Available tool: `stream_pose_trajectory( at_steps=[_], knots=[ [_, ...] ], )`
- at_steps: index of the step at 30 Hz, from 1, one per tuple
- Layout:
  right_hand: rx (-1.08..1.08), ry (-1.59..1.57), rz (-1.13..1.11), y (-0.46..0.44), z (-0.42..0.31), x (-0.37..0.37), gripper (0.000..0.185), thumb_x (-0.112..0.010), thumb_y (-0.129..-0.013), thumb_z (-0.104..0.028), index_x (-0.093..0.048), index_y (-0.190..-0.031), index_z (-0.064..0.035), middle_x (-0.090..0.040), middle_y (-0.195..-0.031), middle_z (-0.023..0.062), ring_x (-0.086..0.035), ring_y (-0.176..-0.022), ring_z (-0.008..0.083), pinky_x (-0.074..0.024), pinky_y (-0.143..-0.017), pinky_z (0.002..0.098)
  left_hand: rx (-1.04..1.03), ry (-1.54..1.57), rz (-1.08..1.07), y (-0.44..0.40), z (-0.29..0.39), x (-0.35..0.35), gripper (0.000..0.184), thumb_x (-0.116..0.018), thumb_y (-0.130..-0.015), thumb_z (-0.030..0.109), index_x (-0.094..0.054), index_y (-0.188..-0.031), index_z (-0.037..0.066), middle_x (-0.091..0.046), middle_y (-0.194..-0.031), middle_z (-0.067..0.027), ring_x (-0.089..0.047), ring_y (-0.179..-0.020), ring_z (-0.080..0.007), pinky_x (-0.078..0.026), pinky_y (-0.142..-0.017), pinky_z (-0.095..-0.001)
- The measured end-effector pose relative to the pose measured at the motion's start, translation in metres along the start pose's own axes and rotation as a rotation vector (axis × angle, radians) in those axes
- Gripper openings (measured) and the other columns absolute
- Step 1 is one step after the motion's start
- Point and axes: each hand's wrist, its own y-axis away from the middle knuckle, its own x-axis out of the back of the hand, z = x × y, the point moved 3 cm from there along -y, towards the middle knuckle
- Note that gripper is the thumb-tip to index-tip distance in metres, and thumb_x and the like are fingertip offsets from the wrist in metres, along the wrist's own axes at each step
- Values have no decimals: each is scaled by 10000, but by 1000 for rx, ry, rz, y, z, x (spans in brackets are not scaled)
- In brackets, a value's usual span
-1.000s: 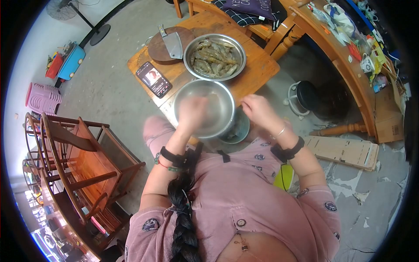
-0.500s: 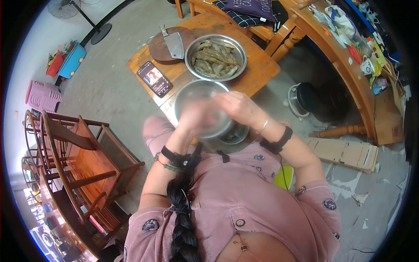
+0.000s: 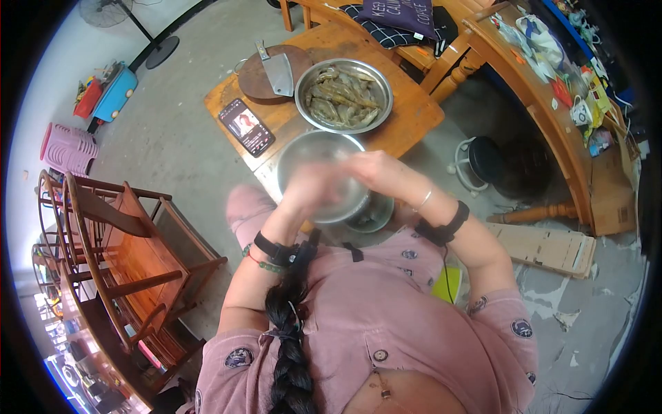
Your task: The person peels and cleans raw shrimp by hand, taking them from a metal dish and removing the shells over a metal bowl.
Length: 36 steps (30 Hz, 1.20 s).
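My left hand (image 3: pixel 314 188) is over a metal bowl (image 3: pixel 288 164) at the near edge of the small table, its fingers smeared by motion. Close against it, my right hand (image 3: pixel 378 171) has its fingers pinched together above the same bowl. Whatever may be between the fingers is too blurred to make out. Just beyond stands a wide steel bowl (image 3: pixel 387 103) filled with raw shrimp (image 3: pixel 341 96). Partly hidden under the near bowl and my right wrist is another container (image 3: pixel 378 212), lower down.
On the wooden table (image 3: pixel 414 117) lie a phone (image 3: pixel 246 127) and a round chopping board (image 3: pixel 252 81) with a cleaver (image 3: pixel 278 74) on it. A black stool (image 3: pixel 483 159) stands to the right, a wooden chair (image 3: pixel 138 255) to the left. Flattened cardboard (image 3: pixel 545 248) lies on the floor.
My two hands stay together over the near bowl, with the left still blurred by motion. The whole view has shifted slightly; bowls, phone and cleaver keep their places.
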Motion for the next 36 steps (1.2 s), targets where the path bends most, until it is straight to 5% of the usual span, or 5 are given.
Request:
stream_pose_trajectory(
  at_steps=[15, 36],
  knots=[
    [-76, 35, -115, -8, -11, 9, 103, -615, -786, -92, -608, -719, -14, -608, -697, 171, -614, -672, 343, -508, -636, 412, -67, -157, -7, -2, -5, -3, 214, -575, -955, 143, -673, -871, -27, -491, -589, 20, -482, -500, -79, -512, -482, -254],
    [-195, -219, -79, -7, -1, 15, 137, -663, -790, -85, -704, -877, 12, -662, -716, 181, -672, -635, 265, -523, -598, 339, -48, -135, -61, 0, -1, -4, 227, -573, -956, 177, -664, -851, -3, -493, -587, 21, -493, -518, -78, -508, -512, -244]
  ],
)
